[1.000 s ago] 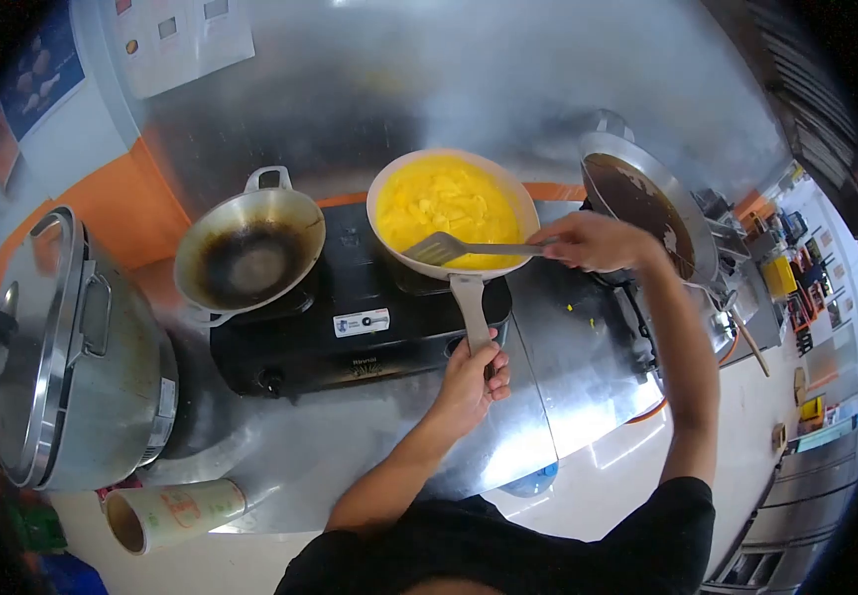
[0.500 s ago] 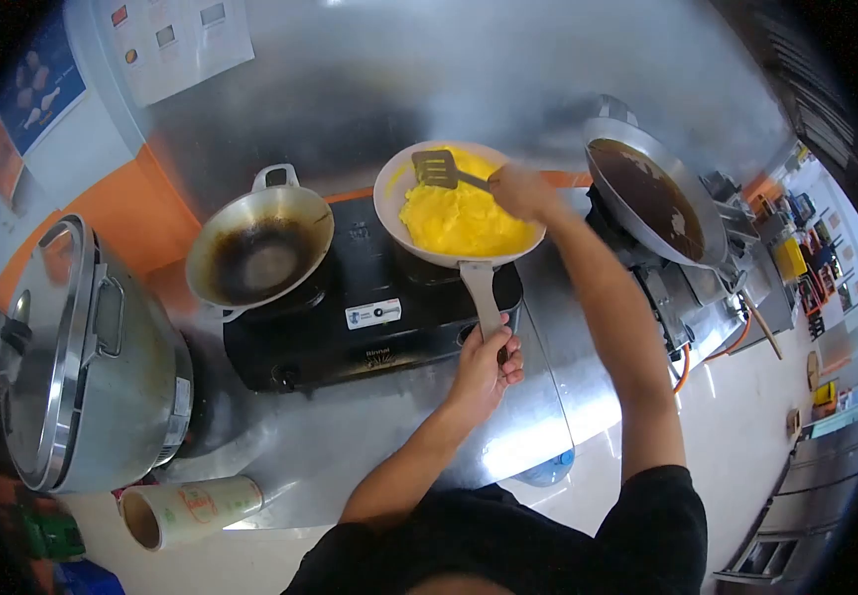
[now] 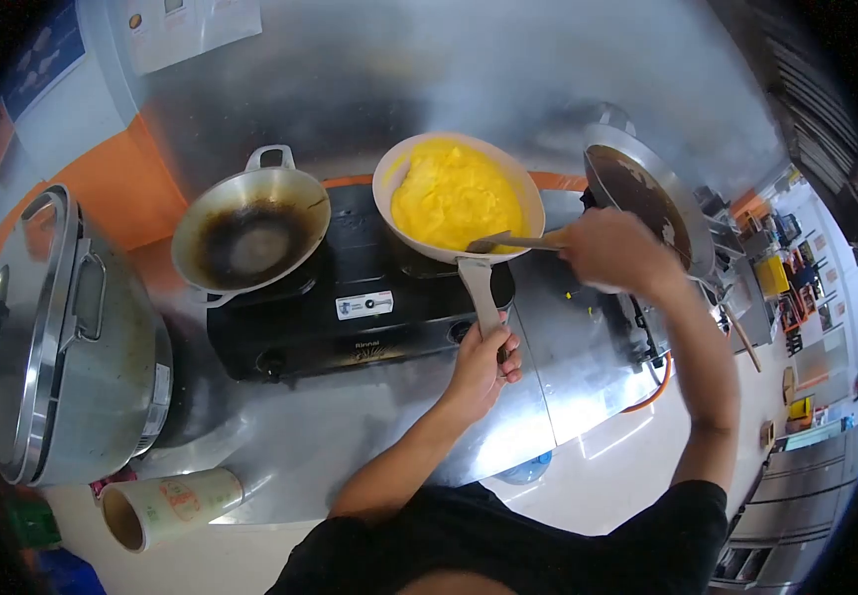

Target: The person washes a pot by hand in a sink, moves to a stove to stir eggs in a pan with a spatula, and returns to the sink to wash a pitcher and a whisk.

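Observation:
My left hand (image 3: 482, 359) is wrapped round the handle of a light-coloured frying pan (image 3: 534, 188), which sits on the right burner of a black two-burner gas stove (image 3: 290, 339). Soft yellow scrambled egg (image 3: 457, 193) fills most of the pan. In my right hand (image 3: 615, 250), slightly blurred, is the handle of a dark spatula (image 3: 493, 241). Its blade dips in at the pan's near edge, by the handle joint, against the egg. A scorched wok (image 3: 260, 243) stands on the left burner.
To the right is a large wok of dark oil (image 3: 637, 188). A big metal pot (image 3: 102, 377) with a lid stands at left, near a paper-towel-like roll (image 3: 171, 508) at the counter's front edge. A steel wall (image 3: 399, 89) rises behind the stove.
My right hand has moved right and toward me, bringing the spatula from the pan's far left to its near edge. My left hand keeps its hold on the handle. The view has shifted slightly.

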### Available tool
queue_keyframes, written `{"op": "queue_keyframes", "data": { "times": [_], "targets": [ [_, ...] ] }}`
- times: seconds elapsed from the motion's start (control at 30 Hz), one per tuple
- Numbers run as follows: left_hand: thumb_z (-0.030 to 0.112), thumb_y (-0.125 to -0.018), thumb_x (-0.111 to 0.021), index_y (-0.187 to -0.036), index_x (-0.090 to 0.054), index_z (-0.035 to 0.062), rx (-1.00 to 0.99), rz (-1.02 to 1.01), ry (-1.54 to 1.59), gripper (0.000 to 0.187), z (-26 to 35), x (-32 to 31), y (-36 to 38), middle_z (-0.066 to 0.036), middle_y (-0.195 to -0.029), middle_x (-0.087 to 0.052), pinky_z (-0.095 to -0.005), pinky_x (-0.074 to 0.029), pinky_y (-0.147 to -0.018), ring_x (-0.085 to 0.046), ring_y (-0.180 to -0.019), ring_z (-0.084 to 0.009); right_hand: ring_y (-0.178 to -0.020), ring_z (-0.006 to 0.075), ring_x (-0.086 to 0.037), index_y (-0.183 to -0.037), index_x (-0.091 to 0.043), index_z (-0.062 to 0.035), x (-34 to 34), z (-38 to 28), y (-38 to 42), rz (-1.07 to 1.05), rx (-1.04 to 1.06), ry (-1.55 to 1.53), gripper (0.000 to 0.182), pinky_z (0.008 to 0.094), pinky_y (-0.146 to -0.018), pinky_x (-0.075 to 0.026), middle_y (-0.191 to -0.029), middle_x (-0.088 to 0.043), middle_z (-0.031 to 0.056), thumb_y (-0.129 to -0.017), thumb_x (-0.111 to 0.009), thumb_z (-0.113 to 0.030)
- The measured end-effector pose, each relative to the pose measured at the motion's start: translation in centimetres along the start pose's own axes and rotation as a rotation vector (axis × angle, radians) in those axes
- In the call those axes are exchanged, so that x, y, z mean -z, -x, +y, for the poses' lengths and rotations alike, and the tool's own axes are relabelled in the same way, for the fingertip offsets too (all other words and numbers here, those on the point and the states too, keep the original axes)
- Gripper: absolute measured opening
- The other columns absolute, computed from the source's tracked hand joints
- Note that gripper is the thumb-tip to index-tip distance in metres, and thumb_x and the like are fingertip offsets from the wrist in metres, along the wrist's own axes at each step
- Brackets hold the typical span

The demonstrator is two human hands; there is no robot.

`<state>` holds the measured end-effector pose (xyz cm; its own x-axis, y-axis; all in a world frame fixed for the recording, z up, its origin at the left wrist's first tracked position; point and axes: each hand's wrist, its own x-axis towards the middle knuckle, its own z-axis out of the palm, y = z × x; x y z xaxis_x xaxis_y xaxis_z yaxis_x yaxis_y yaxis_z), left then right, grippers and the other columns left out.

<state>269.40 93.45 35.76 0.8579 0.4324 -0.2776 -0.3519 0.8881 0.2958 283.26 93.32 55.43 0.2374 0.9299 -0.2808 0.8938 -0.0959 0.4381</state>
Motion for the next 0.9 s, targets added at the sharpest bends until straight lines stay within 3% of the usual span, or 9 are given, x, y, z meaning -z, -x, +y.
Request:
{"op": "queue_keyframes", "data": {
  "times": [0.13, 0.33, 0.4, 0.47, 0.53, 0.6, 0.7, 0.77, 0.9],
  "targets": [
    [0.013, -0.091, -0.049, -0.11, -0.043, 0.0151, 0.003, -0.022, -0.021, 0.02, 0.2, 0.2, -0.1, -0.002, -0.076, -0.045, -0.0257, -0.033, -0.049, -0.041, -0.055, -0.0094, -0.067, 0.0334, -0.064, -0.115, -0.058, -0.0115, -4.7, -2.7, -3.4, 0.303, 0.037, -0.128, 0.034, 0.0441, -0.058, -0.052, -0.072, -0.063, 0.0178, -0.083, -0.049, -0.011],
    [0.013, -0.091, -0.049, -0.111, -0.043, 0.0137, -0.007, -0.014, -0.038, 0.021, 0.3, -0.2, 0.3, -0.002, -0.077, -0.045, -0.0258, -0.034, -0.049, -0.042, -0.056, -0.0098, -0.077, 0.0334, -0.064, -0.117, -0.056, -0.0077, -8.2, -2.8, -10.3, 0.4, -0.02, -0.155, 0.034, 0.0426, -0.06, -0.052, -0.082, -0.064, 0.0189, -0.084, -0.048, -0.01],
    [0.013, -0.09, -0.051, -0.11, -0.046, 0.0124, -0.019, 0.017, -0.037, 0.021, 0.2, -0.5, 0.6, -0.002, -0.077, -0.046, -0.0247, -0.033, -0.048, -0.041, -0.057, -0.0093, -0.087, 0.0326, -0.063, -0.112, -0.061, -0.0082, -7.1, 0.1, -12.1, 0.316, 0.029, -0.11, 0.03, 0.0423, -0.068, -0.052, -0.092, -0.063, 0.0201, -0.084, -0.048, -0.012],
    [0.01, -0.089, -0.052, -0.109, -0.047, 0.0112, -0.029, -0.005, 0.033, 0.02, 0.3, -0.7, 0.6, -0.003, -0.078, -0.047, -0.0243, -0.035, -0.049, -0.043, -0.06, -0.0101, -0.094, 0.0294, -0.061, -0.104, -0.066, -0.0092, -4.4, 3.6, -12.9, 0.177, -0.024, -0.331, 0.026, 0.0406, -0.072, -0.051, -0.099, -0.063, 0.0192, -0.084, -0.051, -0.016],
    [0.008, -0.088, -0.051, -0.108, -0.048, 0.0103, -0.01, 0.021, 0.075, 0.02, 0.4, -0.7, 0.2, -0.004, -0.079, -0.047, -0.0239, -0.035, -0.049, -0.043, -0.06, -0.0103, -0.083, 0.0281, -0.063, -0.1, -0.068, -0.009, 0.7, 4.9, -10.8, 0.129, 0.005, -0.206, 0.025, 0.0385, -0.067, -0.05, -0.089, -0.066, 0.0152, -0.082, -0.054, -0.02],
    [0.005, -0.087, -0.051, -0.107, -0.048, 0.0093, 0.015, 0.045, 0.117, 0.02, 0.4, -0.6, -0.5, -0.004, -0.079, -0.048, -0.0235, -0.036, -0.049, -0.043, -0.061, -0.0105, -0.07, 0.0271, -0.063, -0.094, -0.069, -0.0056, 6.8, 2.9, -7.5, -0.027, -0.132, -0.244, 0.023, 0.0369, -0.064, -0.05, -0.076, -0.066, 0.0122, -0.081, -0.056, -0.02],
    [0.001, -0.086, -0.049, -0.096, -0.049, 0.0094, 0.046, -0.025, 0.249, 0.013, 0.5, -0.2, -1.1, -0.004, -0.079, -0.048, -0.0207, -0.033, -0.046, -0.042, -0.058, -0.0091, -0.061, 0.0247, -0.063, -0.088, -0.07, -0.0034, 9.8, -0.3, -7.2, -0.111, -0.059, -0.039, 0.02, 0.0376, -0.059, -0.049, -0.067, -0.065, 0.0102, -0.079, -0.059, -0.017],
    [0.001, -0.086, -0.049, -0.096, -0.048, 0.0091, 0.037, -0.017, 0.256, 0.013, 0.4, -0.4, -1.0, -0.004, -0.079, -0.048, -0.02, -0.032, -0.045, -0.041, -0.057, -0.008, -0.063, 0.022, -0.064, -0.079, -0.07, -0.0028, 9.7, -2.9, -7.5, -0.087, 0.095, 0.061, 0.015, 0.0371, -0.056, -0.05, -0.07, -0.065, 0.0106, -0.078, -0.06, -0.013],
    [0.001, -0.086, -0.048, -0.096, -0.048, 0.0084, -0.018, 0.03, 0.247, 0.013, 0.0, -0.7, -0.9, -0.002, -0.079, -0.047, -0.0177, -0.028, -0.043, -0.036, -0.054, -0.0054, -0.071, 0.0248, -0.066, -0.078, -0.07, -0.0037, 8.2, -7.4, -6.6, -0.098, 0.027, 0.027, 0.012, 0.0381, -0.056, -0.051, -0.076, -0.067, 0.0119, -0.075, -0.062, -0.012]
  ]
}}
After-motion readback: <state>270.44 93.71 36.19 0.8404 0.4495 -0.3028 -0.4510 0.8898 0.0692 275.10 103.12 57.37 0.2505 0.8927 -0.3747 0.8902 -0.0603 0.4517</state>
